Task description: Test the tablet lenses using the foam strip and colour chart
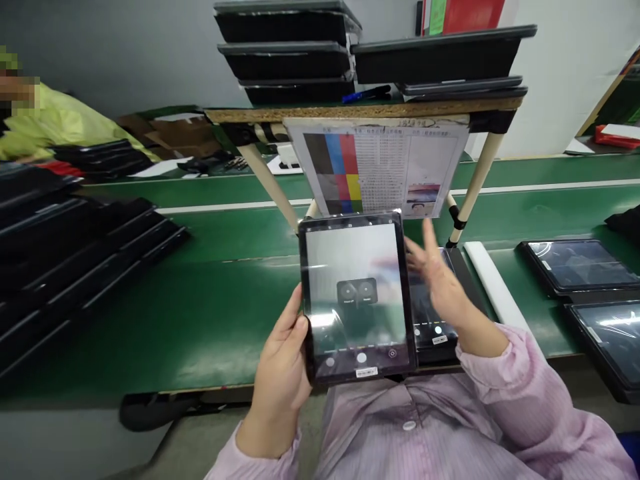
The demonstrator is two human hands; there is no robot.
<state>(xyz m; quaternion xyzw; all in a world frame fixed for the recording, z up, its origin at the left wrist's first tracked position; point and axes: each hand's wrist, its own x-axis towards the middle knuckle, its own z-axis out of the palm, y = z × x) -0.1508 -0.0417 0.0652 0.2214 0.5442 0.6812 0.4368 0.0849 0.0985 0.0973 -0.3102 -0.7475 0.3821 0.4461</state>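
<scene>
A black-framed tablet [357, 327] is held upright in front of me, its screen showing a camera view with a small dark pop-up holding two round icons. My left hand [284, 360] grips its lower left edge, thumb on the frame. Just beyond the tablet's right edge, my right hand [443, 283] is raised with its fingers spread, slightly blurred, holding nothing. Beneath that hand, a second tablet [425, 313] lies in a black tray on the green bench, partly hidden by the held tablet. Whether my right fingertips touch the held tablet cannot be seen.
A wooden shelf [370, 113] on pale pipes bears stacked black trays [290, 60]; a printed colour chart [380, 167] hangs below. More trays [75, 267] are piled left. A white foam strip [495, 287] and two tablets [583, 263] lie right. A person in yellow [70, 120] is far left.
</scene>
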